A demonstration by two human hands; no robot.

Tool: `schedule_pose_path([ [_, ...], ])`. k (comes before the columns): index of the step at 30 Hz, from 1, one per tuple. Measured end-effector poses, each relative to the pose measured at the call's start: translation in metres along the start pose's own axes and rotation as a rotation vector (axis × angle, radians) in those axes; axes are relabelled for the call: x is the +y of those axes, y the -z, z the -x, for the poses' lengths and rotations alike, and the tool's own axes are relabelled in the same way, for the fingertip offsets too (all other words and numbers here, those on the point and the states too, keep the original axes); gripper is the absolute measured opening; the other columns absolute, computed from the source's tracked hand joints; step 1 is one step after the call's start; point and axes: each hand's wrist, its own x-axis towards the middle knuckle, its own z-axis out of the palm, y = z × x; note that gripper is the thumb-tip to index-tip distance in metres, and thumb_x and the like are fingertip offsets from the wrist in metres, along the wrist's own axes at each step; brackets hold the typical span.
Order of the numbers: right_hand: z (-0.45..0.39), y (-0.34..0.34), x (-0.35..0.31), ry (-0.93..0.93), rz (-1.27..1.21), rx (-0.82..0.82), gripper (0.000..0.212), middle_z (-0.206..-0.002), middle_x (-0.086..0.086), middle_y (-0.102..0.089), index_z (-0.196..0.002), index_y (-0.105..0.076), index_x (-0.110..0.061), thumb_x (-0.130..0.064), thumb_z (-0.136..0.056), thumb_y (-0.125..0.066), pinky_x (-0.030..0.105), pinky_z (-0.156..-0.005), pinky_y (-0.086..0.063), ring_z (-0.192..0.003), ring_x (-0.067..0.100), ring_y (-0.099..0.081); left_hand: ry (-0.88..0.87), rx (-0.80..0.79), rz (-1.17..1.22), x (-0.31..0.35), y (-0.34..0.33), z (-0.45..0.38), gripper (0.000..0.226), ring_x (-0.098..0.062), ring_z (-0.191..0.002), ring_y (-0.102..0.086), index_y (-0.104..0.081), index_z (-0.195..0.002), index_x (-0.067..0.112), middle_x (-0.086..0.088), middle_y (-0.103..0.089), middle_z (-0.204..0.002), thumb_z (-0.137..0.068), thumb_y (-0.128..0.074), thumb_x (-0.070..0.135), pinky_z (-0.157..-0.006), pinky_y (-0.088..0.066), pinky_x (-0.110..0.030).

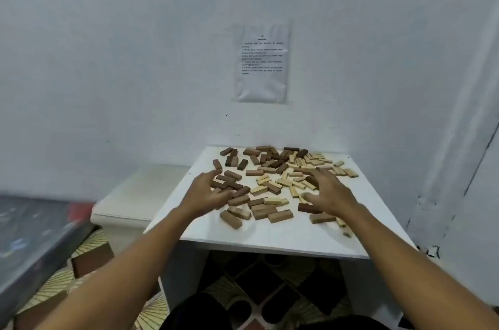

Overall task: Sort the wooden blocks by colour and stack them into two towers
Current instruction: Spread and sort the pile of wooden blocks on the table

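Several wooden blocks lie scattered flat on a small white table. Dark brown blocks gather at the back and left. Pale blocks gather at the back right, and mid-brown blocks lie near the front. No tower stands. My left hand reaches over the left part of the pile with fingers spread, touching brown blocks. My right hand hovers with spread fingers over the right part and hides some blocks beneath it.
The table stands in a corner against a white wall with a printed sheet taped above it. A lower white ledge adjoins the table's left side. A dark surface lies at far left. Patterned floor shows below.
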Motion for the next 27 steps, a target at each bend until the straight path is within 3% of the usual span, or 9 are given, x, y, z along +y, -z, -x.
schedule_pose_path([
  [2, 0.002, -0.016, 0.011, -0.072, 0.053, -0.069, 0.089, -0.161, 0.008, -0.014, -0.153, -0.020, -0.030, -0.065, -0.082, -0.059, 0.050, -0.112, -0.027, -0.148, 0.032, -0.011, 0.049, -0.021, -0.126, -0.013, -0.015, 0.003, 0.089, -0.020, -0.132, -0.040, -0.052, -0.135, 0.024, 0.003, -0.046, -0.144, -0.061, -0.064, 0.071, -0.104, -0.034, -0.040],
  [4, 0.001, -0.037, 0.027, -0.156, 0.103, -0.161, 0.105, -0.163, 0.009, 0.001, -0.154, -0.009, -0.035, -0.084, -0.072, -0.050, 0.059, -0.114, -0.013, -0.148, 0.038, 0.005, 0.138, -0.104, -0.294, -0.039, -0.035, 0.003, 0.117, -0.031, -0.148, -0.011, -0.033, -0.148, 0.033, 0.002, -0.016, -0.161, -0.047, -0.048, 0.090, -0.114, -0.016, -0.059],
  [6, -0.007, -0.054, 0.041, -0.195, 0.135, -0.213, 0.121, -0.163, 0.009, 0.012, -0.154, 0.000, -0.037, -0.099, -0.055, -0.033, 0.064, -0.113, -0.001, -0.146, 0.039, 0.017, 0.196, -0.186, -0.407, -0.063, -0.051, -0.007, 0.138, -0.034, -0.149, 0.009, -0.014, -0.153, 0.037, 0.000, 0.008, -0.164, -0.034, -0.041, 0.101, -0.112, -0.002, -0.066],
  [9, -0.020, -0.076, 0.056, -0.191, 0.171, -0.230, 0.133, -0.161, 0.008, 0.019, -0.153, 0.007, -0.040, -0.107, -0.040, -0.014, 0.066, -0.112, 0.002, -0.146, 0.039, 0.020, 0.183, -0.270, -0.516, -0.082, -0.063, -0.023, 0.148, -0.036, -0.145, 0.024, 0.004, -0.153, 0.039, -0.004, 0.024, -0.160, -0.025, -0.026, 0.108, -0.110, 0.004, -0.070],
  [15, -0.058, -0.106, 0.067, -0.153, 0.227, -0.215, 0.128, -0.163, 0.004, 0.009, -0.153, 0.005, -0.041, -0.106, -0.043, -0.007, 0.061, -0.116, -0.008, -0.149, 0.034, 0.006, 0.119, -0.321, -0.534, -0.105, -0.081, -0.060, 0.132, -0.031, -0.146, 0.022, -0.001, -0.153, 0.042, -0.005, 0.015, -0.162, -0.041, -0.027, 0.106, -0.114, 0.008, -0.065],
  [21, -0.090, -0.118, 0.065, -0.092, 0.265, -0.178, 0.123, -0.164, 0.003, -0.001, -0.153, -0.004, -0.043, -0.103, -0.046, 0.001, 0.056, -0.116, -0.013, -0.149, 0.033, -0.003, 0.083, -0.265, -0.463, -0.119, -0.094, -0.092, 0.131, -0.023, -0.149, 0.017, -0.016, -0.153, 0.041, 0.000, 0.007, -0.164, -0.041, -0.027, 0.107, -0.117, 0.011, -0.055],
  [27, -0.111, -0.124, 0.062, -0.098, 0.264, -0.176, 0.118, -0.164, 0.002, -0.006, -0.152, -0.010, -0.045, -0.102, -0.050, 0.002, 0.058, -0.115, -0.012, -0.148, 0.036, -0.005, 0.076, -0.256, -0.455, -0.120, -0.098, -0.110, 0.131, -0.020, -0.149, 0.016, -0.017, -0.152, 0.042, 0.002, 0.006, -0.164, -0.040, -0.024, 0.108, -0.117, 0.012, -0.054],
])
